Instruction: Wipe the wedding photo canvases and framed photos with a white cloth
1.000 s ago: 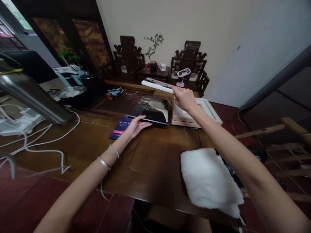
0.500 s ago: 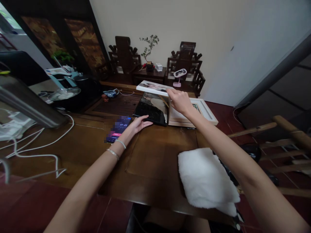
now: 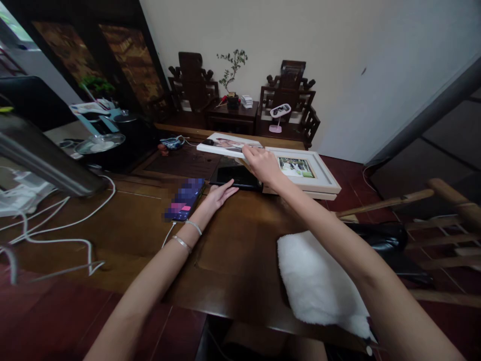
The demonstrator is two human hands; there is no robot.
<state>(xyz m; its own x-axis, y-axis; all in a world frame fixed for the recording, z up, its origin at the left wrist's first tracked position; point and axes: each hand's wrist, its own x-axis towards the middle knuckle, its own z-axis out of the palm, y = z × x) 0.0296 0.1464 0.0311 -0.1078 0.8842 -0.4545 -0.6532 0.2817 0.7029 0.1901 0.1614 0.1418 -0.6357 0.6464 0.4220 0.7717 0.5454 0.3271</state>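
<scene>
My right hand [image 3: 260,163] grips the near right corner of a white-edged photo print [image 3: 225,144] and holds it a little above the table, tilted down to the left. Under it lies a dark glossy album [image 3: 236,176]. My left hand [image 3: 220,194] rests flat on the wooden table [image 3: 240,250], its fingers stretched out against the album's near edge. A white picture frame [image 3: 308,170] with a small photo lies just right of my right hand.
A phone [image 3: 185,199] on a cable lies left of my left hand. A white fluffy cloth [image 3: 319,281] hangs over the table's near right edge. White cables [image 3: 56,235] and a metal bar [image 3: 45,160] are at the left. Carved chairs [image 3: 289,100] stand by the wall.
My right hand has swung the photo print leftward and down, over the dark album, uncovering the white frame. My left hand stays at the album's edge.
</scene>
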